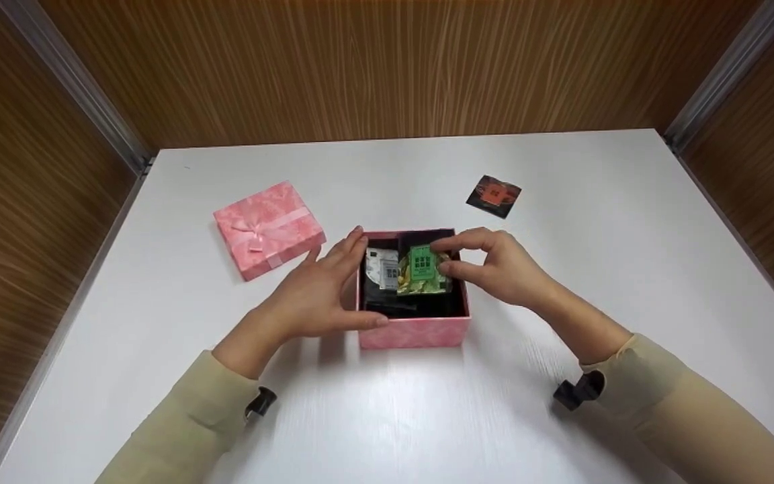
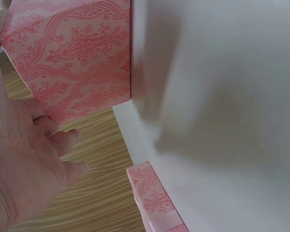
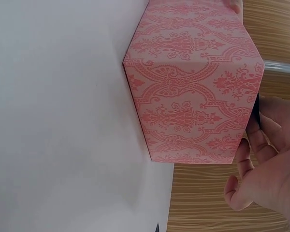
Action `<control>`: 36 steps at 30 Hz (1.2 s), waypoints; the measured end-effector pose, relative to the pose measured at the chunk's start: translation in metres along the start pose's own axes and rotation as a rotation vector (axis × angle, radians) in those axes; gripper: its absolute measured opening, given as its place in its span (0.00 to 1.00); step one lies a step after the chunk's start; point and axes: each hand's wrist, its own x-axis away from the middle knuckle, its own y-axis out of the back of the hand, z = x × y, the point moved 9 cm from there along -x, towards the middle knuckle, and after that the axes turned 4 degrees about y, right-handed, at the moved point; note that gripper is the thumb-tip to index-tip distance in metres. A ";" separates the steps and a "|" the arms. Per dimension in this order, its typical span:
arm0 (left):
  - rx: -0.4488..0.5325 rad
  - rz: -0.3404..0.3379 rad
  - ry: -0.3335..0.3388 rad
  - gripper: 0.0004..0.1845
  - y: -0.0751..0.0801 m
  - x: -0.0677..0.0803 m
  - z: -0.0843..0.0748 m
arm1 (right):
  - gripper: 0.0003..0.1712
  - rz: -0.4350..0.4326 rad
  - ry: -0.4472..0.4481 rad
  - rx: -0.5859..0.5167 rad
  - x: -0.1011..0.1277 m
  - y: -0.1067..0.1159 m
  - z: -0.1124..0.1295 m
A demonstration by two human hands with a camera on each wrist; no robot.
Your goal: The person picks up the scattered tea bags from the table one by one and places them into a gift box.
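We find an open pink box (image 1: 414,331) standing on the white table (image 1: 629,269), near its middle, with both hands at it. The box is patterned pink outside and dark inside.

The left hand (image 1: 316,292) lies against the box's left wall. Its fingers are straight and spread, the fingertips reaching the far left corner, and the thumb runs along the near rim. It grips nothing; we judge it a flat, steadying contact. In the left wrist view the palm (image 2: 19,164) sits just beside the patterned wall (image 2: 72,53), fingers only loosely bent.

The right hand (image 1: 501,265) is over the box's right rim. Its thumb and forefinger are curled together and pinch a green packet (image 1: 422,267), which sits at the top of the box's contents, tilted, inside the right half. In the right wrist view the fingers (image 3: 261,159) show beyond the box's edge, but the packet itself is hidden there.

Beside the green packet, in the left half of the box, lies a white packet (image 1: 383,267) with dark print.

The box's pink lid (image 1: 268,228), with a bow, lies on the table well to the left. A black and red packet (image 1: 493,195) lies apart on the table beyond the box, to the right.
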 end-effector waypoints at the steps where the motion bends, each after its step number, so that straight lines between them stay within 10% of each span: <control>1: -0.002 -0.001 0.000 0.72 0.000 0.000 0.000 | 0.18 0.000 -0.001 0.001 0.000 -0.001 0.000; 22: 0.000 0.006 0.006 0.72 -0.001 -0.001 0.001 | 0.17 0.016 0.104 0.107 -0.007 -0.017 0.012; 36: 0.012 0.002 0.004 0.72 -0.001 0.001 0.001 | 0.18 0.092 0.128 0.480 -0.027 -0.049 0.029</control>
